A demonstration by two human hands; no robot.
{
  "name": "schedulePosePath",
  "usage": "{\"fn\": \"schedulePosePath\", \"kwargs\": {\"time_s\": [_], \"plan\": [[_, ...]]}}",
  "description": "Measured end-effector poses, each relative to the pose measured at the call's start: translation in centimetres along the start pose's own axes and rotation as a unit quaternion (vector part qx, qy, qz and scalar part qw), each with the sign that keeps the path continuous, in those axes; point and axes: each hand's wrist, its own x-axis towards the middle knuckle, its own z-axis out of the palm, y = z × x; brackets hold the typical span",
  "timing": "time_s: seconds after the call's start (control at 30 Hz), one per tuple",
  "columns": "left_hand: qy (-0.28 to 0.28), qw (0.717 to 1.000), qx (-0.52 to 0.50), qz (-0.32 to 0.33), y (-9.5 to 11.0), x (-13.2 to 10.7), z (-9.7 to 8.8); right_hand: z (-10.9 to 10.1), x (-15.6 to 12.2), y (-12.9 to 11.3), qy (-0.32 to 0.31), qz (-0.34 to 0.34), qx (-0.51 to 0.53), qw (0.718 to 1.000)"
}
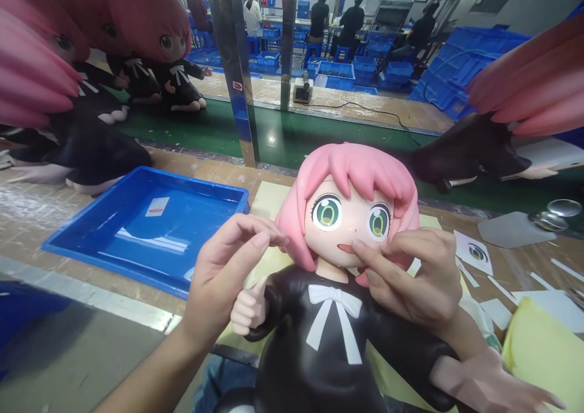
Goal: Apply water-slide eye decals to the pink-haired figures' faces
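Note:
A large figure (314, 346) with pink hair (351, 163), green eyes and a black dress with a white bow (334, 300) leans face-up before me. My left hand (232, 261) is at the hair's left edge, its thumb and fingers close together against it. Across the face comes my right hand (410, 273), with one finger stretched out and its tip on the red mouth decal (345, 248). The other fingers of that hand are bent apart by the cheek. Yellow foam sheeting (269, 200) lies under the figure.
Left of the figure stands a blue tray (146, 273) of water with a small decal paper (157, 207) in it. To the right lie an eye decal (477, 252), paper strips, yellow foam (542, 346) and a shiny metal item (554, 215). More pink-haired figures (177, 66) stand at both sides.

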Motion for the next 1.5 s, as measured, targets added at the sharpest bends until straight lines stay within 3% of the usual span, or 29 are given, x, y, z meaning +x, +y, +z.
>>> {"fn": "schedulePosePath", "kwargs": {"time_s": [0.37,0.67,1.07,1.5], "plan": [[0.001,1.0,0.007,-0.005,-0.2,0.1,0.0,0.2,0.0,-0.2,-0.008,0.015,0.005,1.0],[0.016,0.998,-0.01,-0.054,0.2,-0.3,0.2,-0.4,-0.3,0.7,0.059,0.003,0.071,0.996],[0.019,0.998,-0.012,-0.059,0.1,-0.3,0.2,-0.5,0.2,0.4,0.006,-0.044,0.024,0.999],[0.01,0.998,-0.004,-0.054,0.1,-0.2,0.1,-0.2,0.1,0.2,0.015,-0.037,0.018,0.999]]}}
